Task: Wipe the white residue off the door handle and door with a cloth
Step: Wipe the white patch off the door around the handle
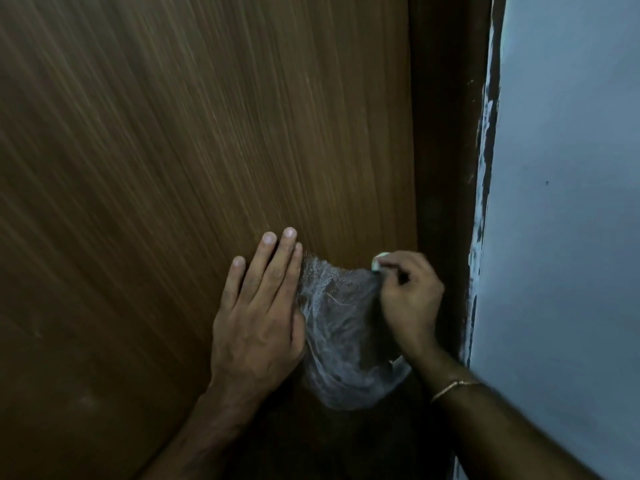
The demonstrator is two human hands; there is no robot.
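Note:
A brown wood-grain door fills most of the view. My left hand lies flat against it with straight fingers, its edge touching a thin, see-through whitish cloth that hangs against the door. My right hand has its fingers curled and pinches the cloth's upper right part near the door's edge. A small pale object shows at its fingertips; I cannot tell what it is. The door handle is hidden, probably behind the cloth and hands.
A dark brown door frame runs down the right of the door. Beyond it is a pale blue wall with chipped, patchy paint along its edge. A thin gold bracelet sits on my right wrist.

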